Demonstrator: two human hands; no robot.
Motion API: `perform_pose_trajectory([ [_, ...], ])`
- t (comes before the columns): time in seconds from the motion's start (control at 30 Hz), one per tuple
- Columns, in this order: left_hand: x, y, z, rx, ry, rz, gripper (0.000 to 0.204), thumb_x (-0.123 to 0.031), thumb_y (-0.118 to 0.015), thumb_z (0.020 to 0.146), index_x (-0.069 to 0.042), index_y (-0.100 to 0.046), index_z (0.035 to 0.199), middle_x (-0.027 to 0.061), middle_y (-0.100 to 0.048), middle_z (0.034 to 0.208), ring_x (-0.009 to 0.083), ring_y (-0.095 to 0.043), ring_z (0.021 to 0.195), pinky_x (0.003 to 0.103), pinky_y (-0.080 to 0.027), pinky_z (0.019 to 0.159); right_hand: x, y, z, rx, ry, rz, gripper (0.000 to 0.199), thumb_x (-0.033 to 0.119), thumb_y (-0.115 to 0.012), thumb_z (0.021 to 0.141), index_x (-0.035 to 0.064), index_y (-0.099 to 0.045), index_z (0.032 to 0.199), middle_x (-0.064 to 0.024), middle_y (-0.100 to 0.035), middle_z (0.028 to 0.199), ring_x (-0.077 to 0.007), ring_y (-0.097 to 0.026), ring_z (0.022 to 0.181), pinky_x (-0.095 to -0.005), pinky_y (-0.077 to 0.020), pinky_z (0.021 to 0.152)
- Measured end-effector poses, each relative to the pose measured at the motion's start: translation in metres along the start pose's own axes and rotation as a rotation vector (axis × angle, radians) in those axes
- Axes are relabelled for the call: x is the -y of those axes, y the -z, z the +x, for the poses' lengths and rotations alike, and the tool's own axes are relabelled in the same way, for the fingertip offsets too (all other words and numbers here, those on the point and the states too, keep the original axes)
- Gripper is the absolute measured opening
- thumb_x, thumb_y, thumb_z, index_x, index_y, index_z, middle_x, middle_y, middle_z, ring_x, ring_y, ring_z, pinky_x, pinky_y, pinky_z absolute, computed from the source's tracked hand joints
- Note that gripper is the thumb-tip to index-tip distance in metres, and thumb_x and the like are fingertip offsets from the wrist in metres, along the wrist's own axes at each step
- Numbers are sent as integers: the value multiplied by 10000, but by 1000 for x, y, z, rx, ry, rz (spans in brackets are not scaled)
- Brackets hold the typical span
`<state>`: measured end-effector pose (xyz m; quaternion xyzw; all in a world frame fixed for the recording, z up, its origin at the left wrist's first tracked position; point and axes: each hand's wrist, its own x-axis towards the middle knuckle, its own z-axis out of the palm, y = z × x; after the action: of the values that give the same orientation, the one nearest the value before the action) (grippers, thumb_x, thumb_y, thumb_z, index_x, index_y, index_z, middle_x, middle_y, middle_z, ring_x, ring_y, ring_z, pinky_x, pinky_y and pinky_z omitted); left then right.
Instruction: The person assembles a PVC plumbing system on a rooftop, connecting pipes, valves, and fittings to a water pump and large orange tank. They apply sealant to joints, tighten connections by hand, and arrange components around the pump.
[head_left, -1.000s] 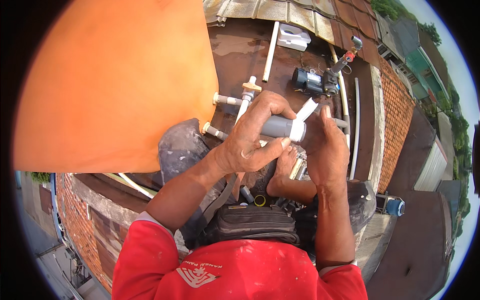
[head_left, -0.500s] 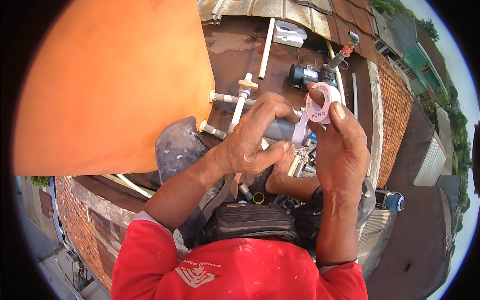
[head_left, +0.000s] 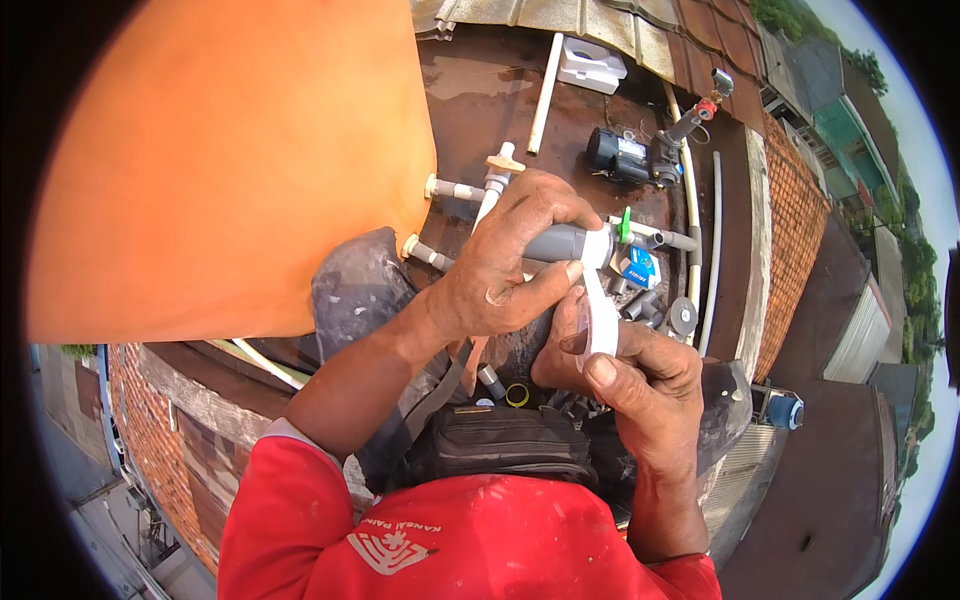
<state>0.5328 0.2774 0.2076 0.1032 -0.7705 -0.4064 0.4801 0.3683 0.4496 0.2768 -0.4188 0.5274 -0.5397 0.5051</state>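
Wrapping tape (head_left: 600, 320) around fitting end (head_left: 596, 246)

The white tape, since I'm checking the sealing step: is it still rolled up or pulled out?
Pulled out: a strip of white tape runs from the grey pipe fitting in the left hand down to the right hand.

The wet brown concrete roof slab (head_left: 480, 90) carries a white plastic pipe (head_left: 544, 93), a white rectangular block (head_left: 592, 64) at its far edge, and a black pump (head_left: 620, 156).
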Motion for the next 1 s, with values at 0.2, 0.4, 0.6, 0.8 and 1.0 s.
perform_pose_trajectory([
  [0.2, -9, -7, 4, 55, -14, -52, 414, -12, -729, 856, -21, -663, 1265, 148, -614, 1212, 318, -617, 1157, 440, -502, 1047, 40, 2, 61, -111, 282, 92, 346, 203, -741, 1094, -77, -810, 1286, -179, -765, 1313, -194, -724, 1134, -346, -517, 1109],
  [0.4, -10, -5, 2, -2, -1, -92, 394, -13, -707, 858, -13, -651, 1247, 134, -607, 1219, 303, -607, 1178, 431, -496, 1068, -11, 18, 97, -222, 28, 80, 445, 370, -712, 1136, -54, -812, 1229, -103, -813, 1016, -112, -719, 828, -291, -584, 766],
  [0.6, 2, 0, -2, -19, -27, 8, 402, -26, -708, 875, -24, -657, 1274, 128, -599, 1222, 299, -602, 1172, 425, -496, 1073, -41, -1, 13, -55, -200, 4, 310, 91, -797, 1039, -74, -755, 1298, -5, -692, 894, -85, -635, 730, -270, -559, 711],
  [0.8, -7, -5, 1, 74, -17, -9, 429, -48, -719, 877, -41, -648, 1299, 147, -605, 1231, 326, -615, 1193, 445, -506, 1061, 21, -2, 5, -91, 167, 80, 267, 145, -879, 995, -36, -853, 1190, -37, -732, 940, -99, -663, 920, -287, -514, 998],
  [1.0, -10, -6, 3, 40, -17, -49, 427, -43, -718, 860, -1, -605, 1269, 165, -597, 1228, 319, -613, 1180, 444, -492, 1067, 5, 4, 81, -249, 78, 206, 394, 304, -715, 1138, -63, -812, 1242, -119, -813, 1135, -153, -734, 1035, -348, -580, 978],
])
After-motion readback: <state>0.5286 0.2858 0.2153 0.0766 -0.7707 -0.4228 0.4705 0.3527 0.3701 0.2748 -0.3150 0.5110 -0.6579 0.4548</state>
